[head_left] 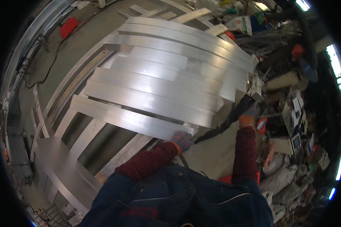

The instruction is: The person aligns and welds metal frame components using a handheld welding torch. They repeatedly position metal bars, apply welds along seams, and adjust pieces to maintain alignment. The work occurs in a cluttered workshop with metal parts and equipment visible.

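My left hand (182,140), in a grey and orange work glove, is closed round the near right end of a flat silver metal bar (129,119). This bar lies slanting across a metal frame, nearest to me in a row of several similar bars (151,85). My right hand (247,116), also gloved, is off the row's right side, just below a thick black-sheathed cable (233,117). Its fingers are blurred and partly hidden, so whether it grips anything is unclear. The cable runs from beside my left hand up to a small pale box-shaped device (256,87).
A wide metal profile (66,162) lies across the frame's rails (89,138) at lower left. Bags, scraps and loose parts (284,166) crowd the right side. A red object (69,27) and a dark hose (55,62) are on the floor at far left.
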Tool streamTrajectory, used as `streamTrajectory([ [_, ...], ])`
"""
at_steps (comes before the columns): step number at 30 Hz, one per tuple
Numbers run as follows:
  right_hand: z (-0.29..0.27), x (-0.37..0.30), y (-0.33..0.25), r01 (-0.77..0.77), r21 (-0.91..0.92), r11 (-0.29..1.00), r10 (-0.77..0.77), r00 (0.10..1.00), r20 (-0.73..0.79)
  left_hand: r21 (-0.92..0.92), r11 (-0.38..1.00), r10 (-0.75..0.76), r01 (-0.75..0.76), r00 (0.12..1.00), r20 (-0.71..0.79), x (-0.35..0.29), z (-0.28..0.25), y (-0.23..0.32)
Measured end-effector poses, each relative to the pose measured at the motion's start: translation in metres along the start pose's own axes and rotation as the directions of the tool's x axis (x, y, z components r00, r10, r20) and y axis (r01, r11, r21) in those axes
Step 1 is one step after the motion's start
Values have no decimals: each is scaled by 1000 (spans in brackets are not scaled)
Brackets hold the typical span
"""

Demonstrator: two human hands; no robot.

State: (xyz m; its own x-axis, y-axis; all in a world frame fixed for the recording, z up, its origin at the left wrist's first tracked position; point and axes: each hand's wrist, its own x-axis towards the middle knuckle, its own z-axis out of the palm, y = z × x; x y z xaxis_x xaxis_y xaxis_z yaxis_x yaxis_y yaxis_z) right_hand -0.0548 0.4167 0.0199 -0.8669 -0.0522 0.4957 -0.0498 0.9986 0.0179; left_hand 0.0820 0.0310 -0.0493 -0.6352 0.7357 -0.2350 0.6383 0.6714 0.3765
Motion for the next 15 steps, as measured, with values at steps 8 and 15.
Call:
streamTrajectory([
  [8,-182,-183,-114,-543,799,259,518,776,360,100,995,10,-13,999,31,-17,-27,-2],
  [15,-266,-253,-171,-307,688,657,121,944,306,218,976,-26,0,993,117,-19,-37,3],
])
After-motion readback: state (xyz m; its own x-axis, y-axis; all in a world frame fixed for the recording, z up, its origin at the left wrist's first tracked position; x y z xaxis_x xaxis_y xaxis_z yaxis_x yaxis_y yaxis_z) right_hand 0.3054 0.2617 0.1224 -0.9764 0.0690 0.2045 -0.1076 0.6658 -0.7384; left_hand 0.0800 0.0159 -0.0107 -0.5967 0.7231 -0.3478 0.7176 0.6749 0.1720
